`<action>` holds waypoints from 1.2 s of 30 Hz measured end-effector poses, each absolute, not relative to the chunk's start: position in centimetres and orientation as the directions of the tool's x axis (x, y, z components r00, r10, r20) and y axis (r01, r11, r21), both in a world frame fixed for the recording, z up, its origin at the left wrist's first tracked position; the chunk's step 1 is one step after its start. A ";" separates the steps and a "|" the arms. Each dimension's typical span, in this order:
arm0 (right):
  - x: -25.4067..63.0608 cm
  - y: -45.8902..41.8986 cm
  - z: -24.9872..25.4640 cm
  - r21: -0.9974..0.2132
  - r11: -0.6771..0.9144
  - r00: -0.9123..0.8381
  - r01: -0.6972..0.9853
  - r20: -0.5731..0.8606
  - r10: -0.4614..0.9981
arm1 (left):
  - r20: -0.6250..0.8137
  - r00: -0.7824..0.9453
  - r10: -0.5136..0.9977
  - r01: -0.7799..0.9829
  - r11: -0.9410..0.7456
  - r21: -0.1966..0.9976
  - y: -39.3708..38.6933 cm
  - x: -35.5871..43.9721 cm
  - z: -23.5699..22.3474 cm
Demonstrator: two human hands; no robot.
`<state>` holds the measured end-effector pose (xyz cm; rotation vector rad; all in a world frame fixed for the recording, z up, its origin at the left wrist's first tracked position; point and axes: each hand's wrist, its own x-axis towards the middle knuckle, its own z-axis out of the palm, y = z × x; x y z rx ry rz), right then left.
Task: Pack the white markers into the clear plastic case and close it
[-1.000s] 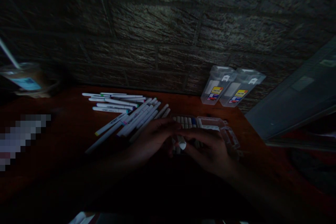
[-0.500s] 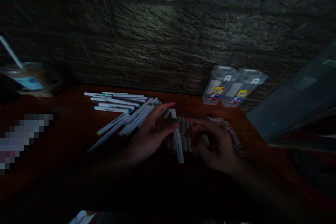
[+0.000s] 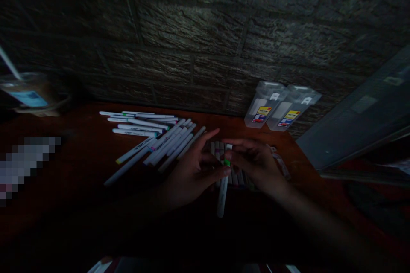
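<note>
A white marker (image 3: pixel 223 194) with a green band is held between both hands, its lower end towards me. My left hand (image 3: pixel 192 170) pinches its middle with the thumb, the index finger stretched out. My right hand (image 3: pixel 256 162) grips its upper end between thumb and fingers. Beneath the hands lies a row of white markers (image 3: pixel 237 178), side by side in a clear case (image 3: pixel 280 160) that the hands partly hide. Left of my left hand is a loose pile of white markers (image 3: pixel 171 140) with coloured bands and ends.
Two clear plastic cases (image 3: pixel 277 106) with yellow labels stand upright against the brick wall (image 3: pixel 192 59). At the far left is a cup with a straw (image 3: pixel 30 94) on a coaster. A grey panel (image 3: pixel 355 111) rises beyond the right edge of the wooden table (image 3: pixel 86 136).
The marker has moved right and towards me, its tilt reversed. My right hand has closed on its upper end; before, only my left hand held it. The view has shifted slightly.
</note>
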<state>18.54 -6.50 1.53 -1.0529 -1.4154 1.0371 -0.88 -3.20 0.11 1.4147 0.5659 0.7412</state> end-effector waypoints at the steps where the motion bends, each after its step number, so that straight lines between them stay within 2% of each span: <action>1: 18.5 -6.4 1.5 -0.976 0.213 -0.075 0.045 0.209 0.975 | 0.087 0.652 0.753 -0.119 -0.012 0.993 -3.2 -0.8 0.1; 8: 19.6 -5.7 1.6 -0.988 0.114 0.083 -0.103 0.106 0.991 | 0.209 0.611 0.763 -0.061 -0.218 0.974 -3.2 -0.9 0.0; 11: 21.1 -5.2 2.5 -0.989 0.090 0.124 -0.114 0.076 0.989 | 0.305 0.602 0.738 -0.028 -0.363 0.932 -2.9 -1.2 0.1; 15: 23.9 -4.3 4.6 -0.998 0.009 0.148 -0.060 0.000 0.989 | 0.456 0.615 0.644 0.070 -0.620 0.782 -3.0 -1.3 0.5; 20: 27.0 -3.2 6.4 -0.996 -0.045 0.099 0.071 -0.038 0.994 | 0.573 0.722 0.389 0.029 -0.844 0.536 -4.1 -0.7 0.3; 22: 28.0 -3.0 6.0 -0.993 -0.074 0.113 0.095 -0.063 0.992 | 0.587 0.749 0.306 0.003 -0.888 0.460 -4.4 -0.4 0.0; 26: 29.2 -2.9 3.7 -0.994 -0.108 0.122 0.025 -0.104 0.987 | 0.609 0.770 0.192 -0.018 -0.947 0.321 -4.9 0.5 -0.4; 32: 29.2 -3.0 1.2 -0.994 -0.096 0.057 0.049 -0.093 0.994 | 0.544 0.828 0.133 -0.010 -0.968 0.253 -5.9 2.9 -0.1; 36: 28.6 -3.3 0.6 -0.996 -0.061 0.038 0.069 -0.059 0.998 | 0.529 0.845 0.076 -0.015 -0.986 0.165 -6.6 4.9 0.1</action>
